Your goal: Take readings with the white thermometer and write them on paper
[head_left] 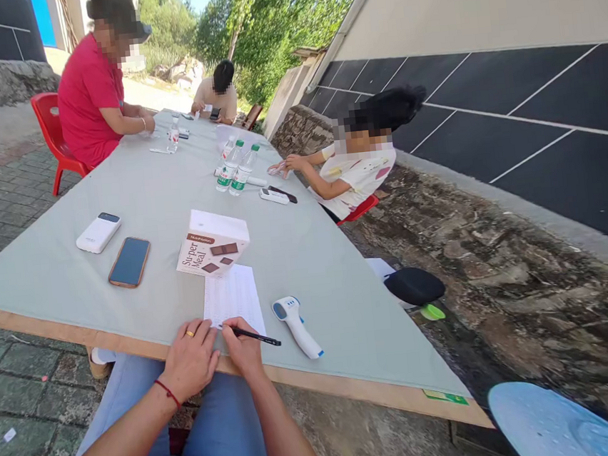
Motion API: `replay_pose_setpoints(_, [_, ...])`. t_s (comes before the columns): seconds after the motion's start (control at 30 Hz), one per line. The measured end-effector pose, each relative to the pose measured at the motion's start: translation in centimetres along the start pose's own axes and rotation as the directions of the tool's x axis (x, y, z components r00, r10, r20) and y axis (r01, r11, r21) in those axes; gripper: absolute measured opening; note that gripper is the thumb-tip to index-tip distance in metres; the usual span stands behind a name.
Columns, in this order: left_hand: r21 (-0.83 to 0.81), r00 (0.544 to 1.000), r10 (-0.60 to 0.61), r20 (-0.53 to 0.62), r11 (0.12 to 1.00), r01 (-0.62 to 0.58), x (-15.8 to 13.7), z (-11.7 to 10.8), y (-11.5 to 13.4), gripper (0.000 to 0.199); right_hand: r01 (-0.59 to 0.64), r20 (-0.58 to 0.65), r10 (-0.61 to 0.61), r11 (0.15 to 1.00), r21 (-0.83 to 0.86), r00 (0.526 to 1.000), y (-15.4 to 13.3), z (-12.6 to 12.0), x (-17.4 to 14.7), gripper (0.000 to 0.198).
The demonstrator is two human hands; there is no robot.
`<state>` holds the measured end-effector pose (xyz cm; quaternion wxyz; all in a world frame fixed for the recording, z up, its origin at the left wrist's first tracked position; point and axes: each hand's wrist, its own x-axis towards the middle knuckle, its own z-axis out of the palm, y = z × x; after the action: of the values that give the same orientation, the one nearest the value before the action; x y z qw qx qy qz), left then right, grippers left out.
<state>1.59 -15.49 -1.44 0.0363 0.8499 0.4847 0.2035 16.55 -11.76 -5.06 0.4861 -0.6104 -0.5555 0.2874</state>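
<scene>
Between the fingers of my right hand is a black pen, its tip at the lower left part of a printed sheet of paper. My left hand lies flat at the table edge, fingertips by the sheet's lower left corner. It wears a ring and a red string bracelet. A white box with chocolate pictures stands on the sheet's far end and hides part of it. To the right of my right hand lies a white and blue infrared thermometer.
On the grey-covered table lie a phone and a white power bank. Green-capped water bottles stand farther back. Persons sit at the left, right and far end. A light-blue rounded object is at lower right.
</scene>
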Motion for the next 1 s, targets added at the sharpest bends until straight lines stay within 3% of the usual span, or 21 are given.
replay_pose_setpoints(0.4, [-0.013, 1.000, 0.004, -0.008, 1.000, -0.004, 0.01, -0.10, 0.01, 0.037, -0.041, -0.080, 0.043, 0.999, 0.028, 0.996, 0.11, -0.04, -0.08, 0.018])
replay_pose_setpoints(0.83, [-0.007, 1.000, 0.002, -0.002, 1.000, -0.002, 0.06, -0.05, -0.02, 0.037, -0.030, -0.017, 0.030, 1.000, 0.001, 0.999, -0.10, -0.01, -0.12, 0.017])
replay_pose_setpoints(0.9, [-0.009, 1.000, 0.002, -0.005, 1.000, -0.002, 0.04, -0.09, -0.03, 0.036, -0.024, -0.061, 0.023, 1.000, -0.009, 0.998, -0.11, 0.00, -0.35, 0.017])
replay_pose_setpoints(1.0, [-0.018, 1.000, 0.003, -0.008, 1.000, -0.003, 0.02, -0.19, -0.06, 0.036, 0.014, -0.243, -0.024, 0.999, -0.044, 0.970, -0.34, -0.40, -0.52, 0.020])
